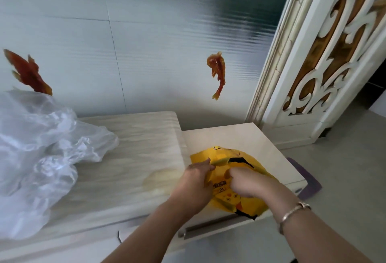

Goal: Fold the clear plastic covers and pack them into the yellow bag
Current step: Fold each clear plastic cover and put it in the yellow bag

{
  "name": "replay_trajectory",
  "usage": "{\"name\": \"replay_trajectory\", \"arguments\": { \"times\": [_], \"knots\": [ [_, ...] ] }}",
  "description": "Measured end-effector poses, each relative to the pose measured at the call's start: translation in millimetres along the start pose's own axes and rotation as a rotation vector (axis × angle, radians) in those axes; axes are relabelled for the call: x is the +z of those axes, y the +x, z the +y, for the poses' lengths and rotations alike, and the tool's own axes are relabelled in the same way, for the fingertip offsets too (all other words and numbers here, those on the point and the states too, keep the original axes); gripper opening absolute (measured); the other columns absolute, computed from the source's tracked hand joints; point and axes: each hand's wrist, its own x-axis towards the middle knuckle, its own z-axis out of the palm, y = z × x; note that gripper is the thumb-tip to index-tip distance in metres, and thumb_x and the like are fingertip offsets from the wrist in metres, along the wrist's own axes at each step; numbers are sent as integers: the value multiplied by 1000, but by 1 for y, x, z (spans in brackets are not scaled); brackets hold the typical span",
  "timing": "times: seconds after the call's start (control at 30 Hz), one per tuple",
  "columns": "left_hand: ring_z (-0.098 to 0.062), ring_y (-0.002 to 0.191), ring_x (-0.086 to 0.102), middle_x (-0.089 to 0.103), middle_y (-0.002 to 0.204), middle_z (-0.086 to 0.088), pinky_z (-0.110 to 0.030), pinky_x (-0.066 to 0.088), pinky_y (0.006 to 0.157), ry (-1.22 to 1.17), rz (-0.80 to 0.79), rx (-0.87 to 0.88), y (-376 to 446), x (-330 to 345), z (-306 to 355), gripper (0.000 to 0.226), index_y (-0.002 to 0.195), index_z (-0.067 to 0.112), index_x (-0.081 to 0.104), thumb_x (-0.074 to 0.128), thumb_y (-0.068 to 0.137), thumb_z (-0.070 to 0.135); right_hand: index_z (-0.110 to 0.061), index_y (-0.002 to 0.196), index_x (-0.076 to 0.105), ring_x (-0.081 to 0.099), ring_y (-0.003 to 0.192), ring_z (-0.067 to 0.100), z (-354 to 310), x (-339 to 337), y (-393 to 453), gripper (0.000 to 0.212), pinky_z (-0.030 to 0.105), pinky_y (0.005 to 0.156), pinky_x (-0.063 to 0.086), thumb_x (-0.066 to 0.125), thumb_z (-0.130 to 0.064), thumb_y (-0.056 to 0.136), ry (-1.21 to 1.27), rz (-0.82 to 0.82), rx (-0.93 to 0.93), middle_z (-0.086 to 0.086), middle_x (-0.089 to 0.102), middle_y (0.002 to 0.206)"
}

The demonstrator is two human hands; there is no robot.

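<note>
Nearest, both forearms reach in from the lower edge; the right wrist carries a bracelet (295, 210). Left hand (196, 181) pinches the near-left edge of the yellow bag (236, 170), fingers curled over the fold. Right hand (248, 181) is curled into the bag's middle, fingers bunched in the yellow film; whether they reach inside the mouth cannot be told.

Bag lies crumpled on the lower cream side table (240, 137), directly under both hands. Judgement: the bag is being opened or held ready for packing, and no cover is seen in it yet.

Key relation: the clear plastic covers (39, 154) lie well apart to the left of the hands, an unfolded heap on the higher pale wood-grain tabletop (133, 154). The heap runs roughly near-to-far along the left edge of view, its near end hanging past the table front. Left hand is the nearer one to it, so the reach would likely go leftward and slightly up over the step between the surfaces.

Beyond: a glossy white wall with two orange-red fish decorations (217, 74), and at right a carved white-and-gold screen (334, 53). Pale floor at right, with a purple mat corner (309, 181) beside the side table.
</note>
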Motion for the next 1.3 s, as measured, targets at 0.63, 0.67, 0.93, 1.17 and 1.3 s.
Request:
{"name": "replay_trajectory", "arguments": {
  "times": [0.63,0.67,0.93,1.17,1.3],
  "knots": [
    [-5,99,61,70,98,7,-16,46,83,-93,330,-211,-68,-107,-42,31,92,20,72,50,83,0,-14,86,65,64,56,13,-117,2,-24,25,11,40,35,41,-9,92,453,165,-414,-1,73,77],
    [-5,97,62,70,96,7,-20,48,84,-83,362,-230,-73,-114,-47,31,90,20,72,50,82,0,-14,85,65,64,56,13,-130,5,-21,25,10,39,34,42,-9,91,460,160,-447,0,73,78],
    [-5,82,61,67,87,11,-30,53,74,-3,638,-261,-103,-157,-73,31,83,23,69,50,81,-3,-39,74,60,55,106,13,-208,36,8,17,24,92,42,50,-26,81,408,344,-751,-4,61,103],
    [-9,82,54,58,85,17,-15,35,62,42,674,-282,-110,-174,-79,28,88,21,68,50,84,0,-12,127,58,26,142,25,-230,55,23,45,35,113,25,43,-14,84,280,207,-768,8,43,145],
    [-8,100,55,61,96,13,-24,45,76,6,640,-348,-104,-173,-84,27,91,23,66,49,85,3,-7,112,66,51,118,17,-219,43,12,32,18,93,35,47,2,87,417,381,-762,5,63,119]
  ]
}}
